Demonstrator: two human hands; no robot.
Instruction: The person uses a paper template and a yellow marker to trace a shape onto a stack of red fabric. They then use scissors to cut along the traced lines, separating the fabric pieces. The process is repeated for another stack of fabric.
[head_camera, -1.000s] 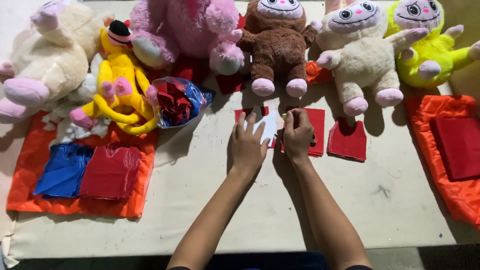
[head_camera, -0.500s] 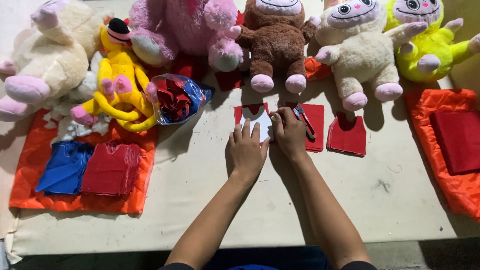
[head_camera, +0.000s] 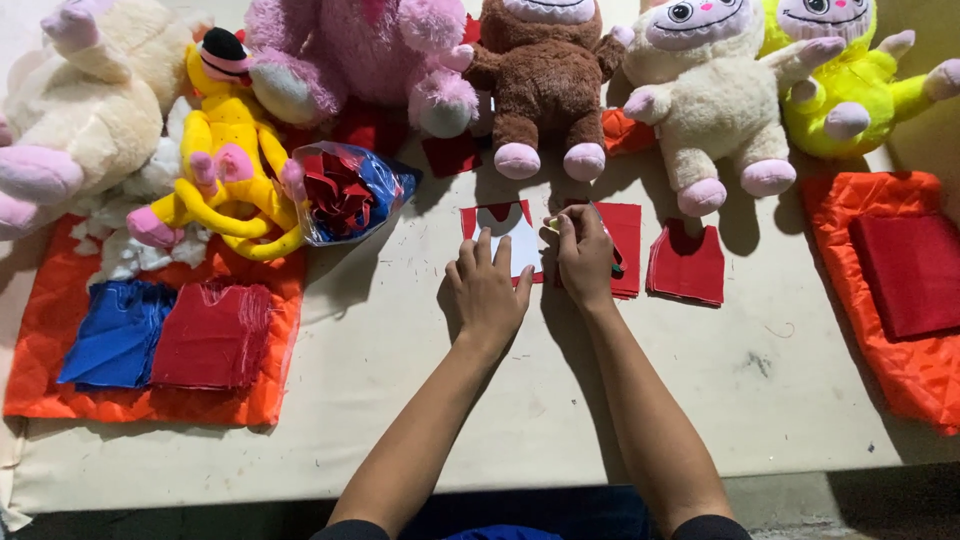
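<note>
My left hand (head_camera: 488, 290) lies flat, fingers spread, pressing a white template (head_camera: 520, 243) onto a red fabric piece (head_camera: 478, 220) on the table. My right hand (head_camera: 584, 258) is curled beside it at the template's right edge, gripping a thin pen-like marker (head_camera: 553, 224) whose tip shows near the thumb. Under and right of that hand lies a red fabric stack (head_camera: 626, 240), with a dark stick (head_camera: 612, 262) resting on it. Another red cut piece (head_camera: 687, 265) sits further right.
Plush toys line the back: cream (head_camera: 70, 110), yellow (head_camera: 228, 170), pink (head_camera: 350, 55), brown (head_camera: 545, 80), cream-white (head_camera: 715, 100), lime (head_camera: 850, 85). A bag of fabric scraps (head_camera: 345, 192) lies left. Orange quilted mats (head_camera: 130, 410) (head_camera: 850, 215) carry blue (head_camera: 118, 332) and red (head_camera: 213, 335) (head_camera: 915, 272) fabric stacks.
Both hands stay on the template and red fabric; the right hand has shifted slightly along the template's right edge. The view has drifted a little.
</note>
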